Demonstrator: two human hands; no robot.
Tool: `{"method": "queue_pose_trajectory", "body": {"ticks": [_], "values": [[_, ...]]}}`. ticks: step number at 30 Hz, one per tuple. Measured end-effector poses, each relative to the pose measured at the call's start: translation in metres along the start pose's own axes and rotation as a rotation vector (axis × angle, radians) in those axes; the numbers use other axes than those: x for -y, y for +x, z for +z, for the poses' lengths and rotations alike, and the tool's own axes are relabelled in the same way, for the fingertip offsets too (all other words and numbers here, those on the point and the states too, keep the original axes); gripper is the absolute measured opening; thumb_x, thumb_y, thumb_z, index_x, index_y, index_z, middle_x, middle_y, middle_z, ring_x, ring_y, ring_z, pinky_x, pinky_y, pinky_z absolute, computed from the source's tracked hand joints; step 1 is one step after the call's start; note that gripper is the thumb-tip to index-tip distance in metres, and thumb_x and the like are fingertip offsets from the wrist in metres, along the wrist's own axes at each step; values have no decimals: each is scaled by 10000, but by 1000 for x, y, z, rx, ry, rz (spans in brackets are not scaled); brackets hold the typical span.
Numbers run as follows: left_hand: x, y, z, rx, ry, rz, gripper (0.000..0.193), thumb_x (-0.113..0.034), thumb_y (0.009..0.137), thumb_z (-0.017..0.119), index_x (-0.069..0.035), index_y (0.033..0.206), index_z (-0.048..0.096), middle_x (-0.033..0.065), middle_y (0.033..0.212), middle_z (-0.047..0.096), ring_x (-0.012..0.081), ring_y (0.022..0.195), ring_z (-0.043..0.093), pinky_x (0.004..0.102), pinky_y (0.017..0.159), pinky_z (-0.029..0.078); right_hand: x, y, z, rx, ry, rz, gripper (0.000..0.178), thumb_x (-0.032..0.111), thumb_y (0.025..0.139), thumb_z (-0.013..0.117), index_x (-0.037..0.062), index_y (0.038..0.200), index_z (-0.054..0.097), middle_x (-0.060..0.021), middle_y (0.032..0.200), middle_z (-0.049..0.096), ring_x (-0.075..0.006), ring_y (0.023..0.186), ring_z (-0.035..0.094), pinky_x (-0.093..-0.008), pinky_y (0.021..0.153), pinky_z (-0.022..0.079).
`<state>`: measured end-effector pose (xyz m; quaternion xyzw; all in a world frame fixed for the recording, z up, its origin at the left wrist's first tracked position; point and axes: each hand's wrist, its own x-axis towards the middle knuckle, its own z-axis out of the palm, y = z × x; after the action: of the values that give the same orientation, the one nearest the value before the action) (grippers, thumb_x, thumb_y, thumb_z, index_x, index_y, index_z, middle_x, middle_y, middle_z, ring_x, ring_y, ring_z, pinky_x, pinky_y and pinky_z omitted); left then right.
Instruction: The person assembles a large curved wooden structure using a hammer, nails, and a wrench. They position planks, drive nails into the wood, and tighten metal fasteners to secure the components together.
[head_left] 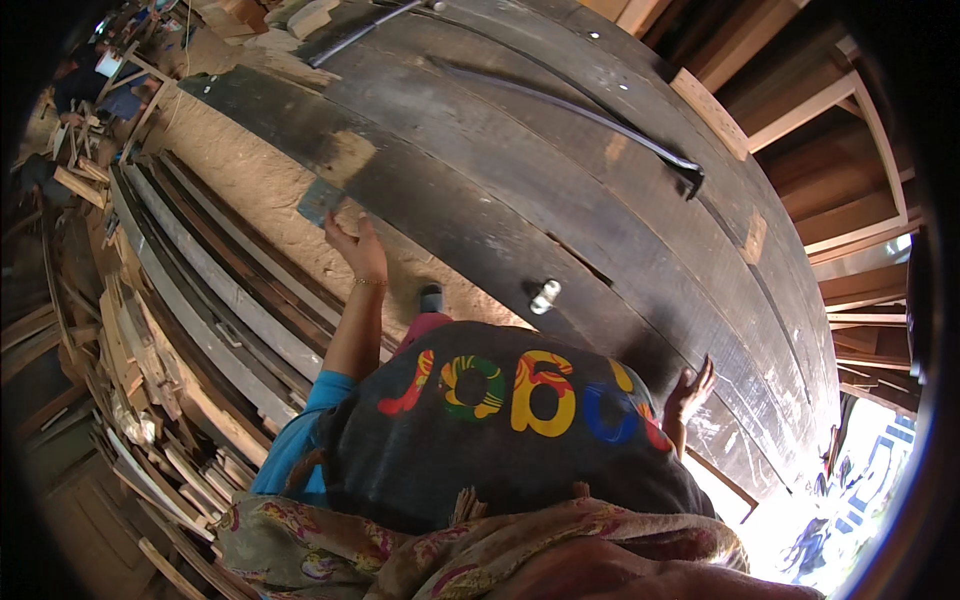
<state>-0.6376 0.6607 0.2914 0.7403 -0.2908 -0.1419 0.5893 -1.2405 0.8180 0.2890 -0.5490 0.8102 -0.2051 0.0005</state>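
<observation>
My left hand (358,250) reaches over the near left edge of a dark plank surface (450,160). Its fingers pinch a flat, squarish blue-grey piece (319,202), whose exact kind I cannot make out. A pale tan patch (347,156) shows on the planks just beyond it. On the right, my right hand (690,393) is beside the planks with its fingers stretched out and nothing in them. Whether it touches the surface, I cannot tell. A small whitish cylindrical object (545,297) lies on the planks between my hands.
A long metal pry bar (600,118) lies across the planks, and another metal bar (365,35) lies at the far end. Long boards (205,270) are stacked on the left. Wooden frames (850,160) stand on the right. People (75,85) are at the far left.
</observation>
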Motion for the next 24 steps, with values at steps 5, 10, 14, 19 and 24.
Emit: {"method": "queue_pose_trajectory", "body": {"ticks": [5,10,14,19,24], "values": [[7,62,-20,94,38,-17,631,-148,890,571,8,1387,216,191,1380,223,295,1279,298,366,1052,267,163,-12,36,193,-9,-445,826,367,629,759,136,1344,419,-143,1342,421,-354,1247,378,-500,1024,297],[-5,68,-32,28,-74,-112,581,-119,892,566,2,1367,255,182,1345,282,265,1225,370,355,992,333,229,-41,98,93,108,-551,606,364,743,656,130,1281,501,-128,1288,483,-337,1223,422,-492,990,334],[-24,77,-48,4,33,-127,587,-186,897,571,4,1365,273,184,1357,293,281,1241,351,376,1019,296,262,-10,105,39,215,-721,616,443,793,617,93,1282,484,-162,1283,472,-354,1208,410,-520,1003,306],[-10,186,-93,-63,141,170,658,-278,888,586,15,1374,255,210,1383,266,336,1267,298,423,1049,255,337,59,64,123,238,-607,682,540,835,525,44,1296,444,-184,1296,433,-401,1223,344,-529,1018,276],[-71,323,-23,16,238,450,745,-364,829,649,52,1337,299,286,1348,273,403,1270,264,453,1036,261,391,68,74,176,151,-532,646,386,797,634,59,1312,424,-176,1295,431,-395,1225,346,-527,1020,283]]}}
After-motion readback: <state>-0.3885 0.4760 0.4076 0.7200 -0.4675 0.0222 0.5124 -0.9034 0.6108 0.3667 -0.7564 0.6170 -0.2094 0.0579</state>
